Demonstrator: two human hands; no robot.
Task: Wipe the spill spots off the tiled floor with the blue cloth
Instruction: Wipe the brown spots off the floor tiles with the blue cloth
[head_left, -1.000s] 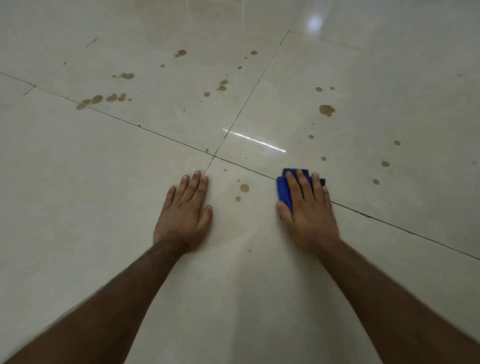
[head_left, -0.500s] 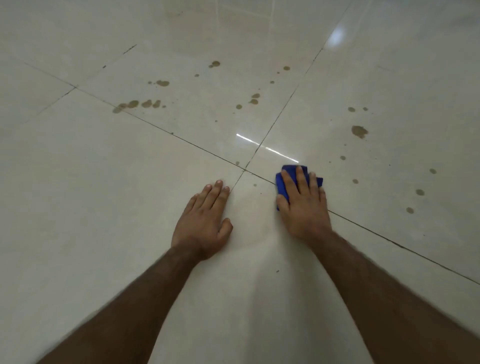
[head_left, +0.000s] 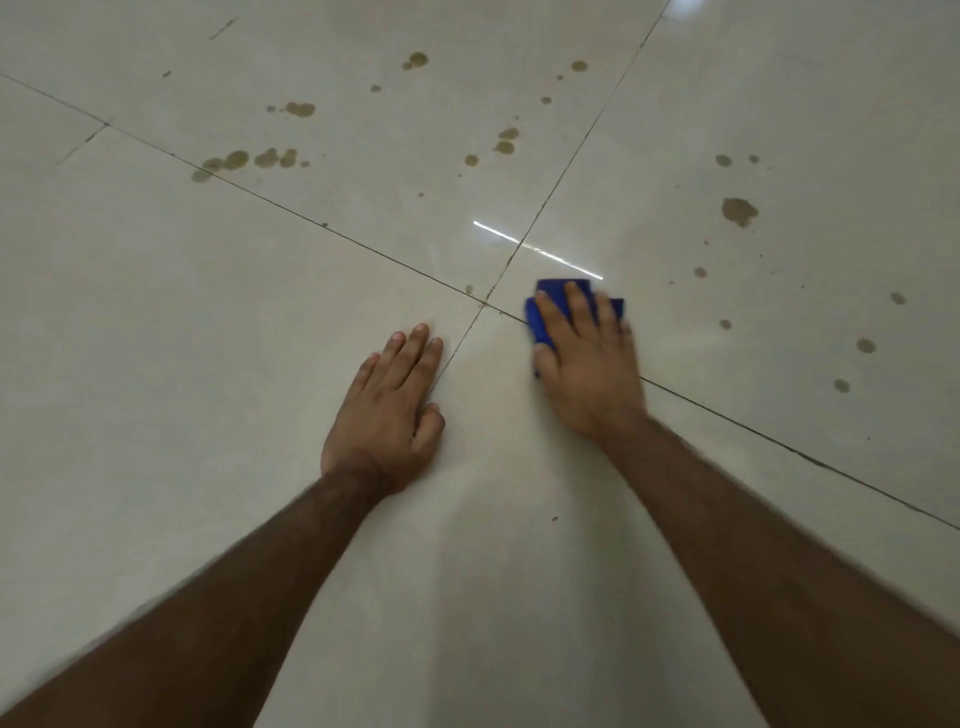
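Note:
My right hand presses flat, fingers straight, on the folded blue cloth, which lies on the tiled floor just right of where four tiles meet. My left hand rests palm down on the floor to the left of the grout line, holding nothing. Brown spill spots dot the far tiles: a row at the left, a cluster in the middle, a large blotch at the right and small drops further right. A small spot sits by the tile junction.
Dark grout lines cross the glossy cream tiles. A bright strip of light reflects just beyond the cloth. A tiny speck lies between my forearms.
The two spots that lay between my hands a second ago are gone. My right hand has pushed the cloth forward across the grout line. My left hand has stayed planted.

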